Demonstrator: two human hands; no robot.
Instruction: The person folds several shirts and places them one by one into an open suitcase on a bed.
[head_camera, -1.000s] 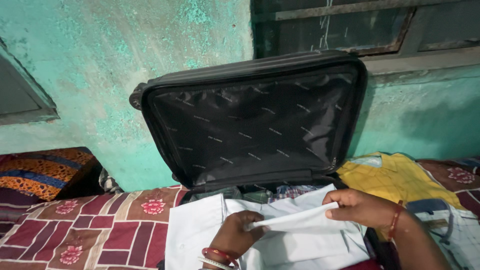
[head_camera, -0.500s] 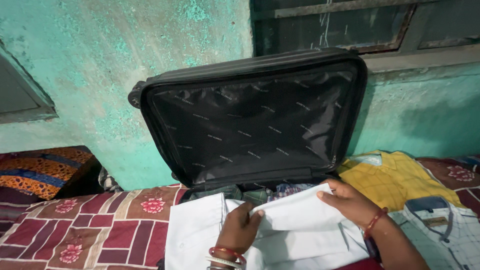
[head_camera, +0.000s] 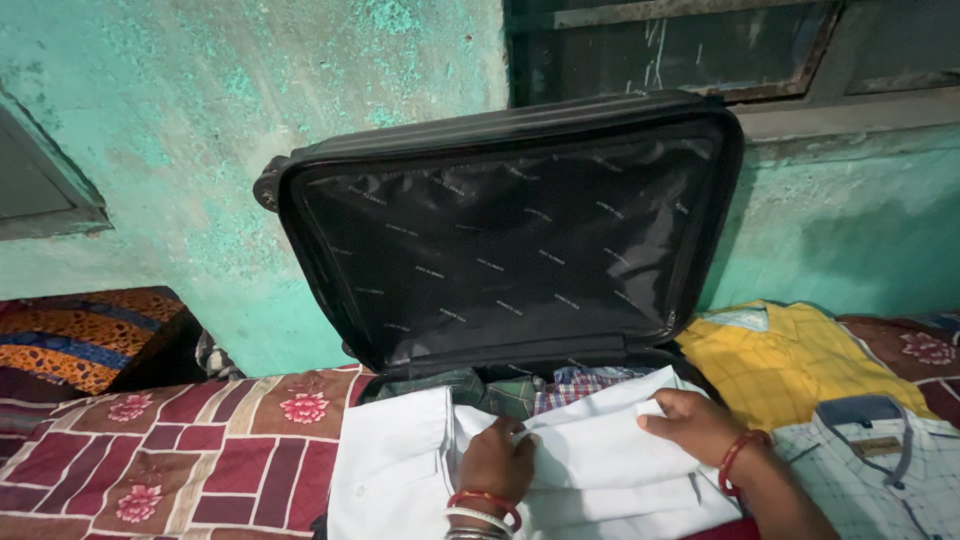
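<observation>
Hands (head_camera: 497, 462) and (head_camera: 697, 425) both pinch the white shirt (head_camera: 590, 470) before the open suitcase (head_camera: 500, 250); I'd smooth folds flat.

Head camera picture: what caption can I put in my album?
Two hands fold a white shirt by an open black suitcase.

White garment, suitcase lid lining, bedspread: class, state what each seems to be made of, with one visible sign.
White garment: thin woven cloth, probably cotton; matte, it creases softly under the left hand and right hand.
Suitcase lid lining: synthetic fabric, likely polyester; faint sheen, rippled.
Bedspread: printed woven cloth, matte, with maroon blocks and flowers.
</observation>
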